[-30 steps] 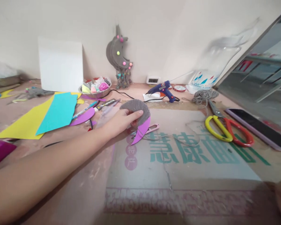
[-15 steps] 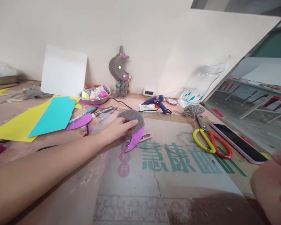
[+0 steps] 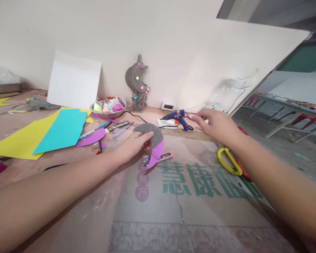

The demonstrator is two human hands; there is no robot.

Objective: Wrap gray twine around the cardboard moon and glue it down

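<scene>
My left hand [image 3: 135, 142] is closed on a purple crescent-moon cutout [image 3: 156, 157], whose upper part is wrapped in grey yarn [image 3: 150, 130]. Beneath the cutout's lower tip lies a pair of pink thread snips [image 3: 165, 157], partly covered. My right hand [image 3: 217, 124] is stretched forward over the back of the table, fingers a little apart and pointing left. Close to its fingertips, without clear contact, is a blue glue gun [image 3: 177, 116]. Scissors with yellow [image 3: 229, 162] and red handles lie partly behind the right forearm. The grey yarn bundle is hidden by the right hand.
A printed cardboard sheet [image 3: 152, 211] covers the tabletop before me. Yellow [image 3: 18, 140] and turquoise sheets [image 3: 61, 131], pens [image 3: 94, 129] and a bowl of coloured clay [image 3: 109, 107] lie left. A decorated grey moon [image 3: 137, 80], a small clock [image 3: 168, 105] and a clear jar [image 3: 228, 93] stand behind.
My right hand has swung from the lower right edge forward and left, to beside the glue gun. The left hand still holds the cutout. The right forearm now covers the phone.
</scene>
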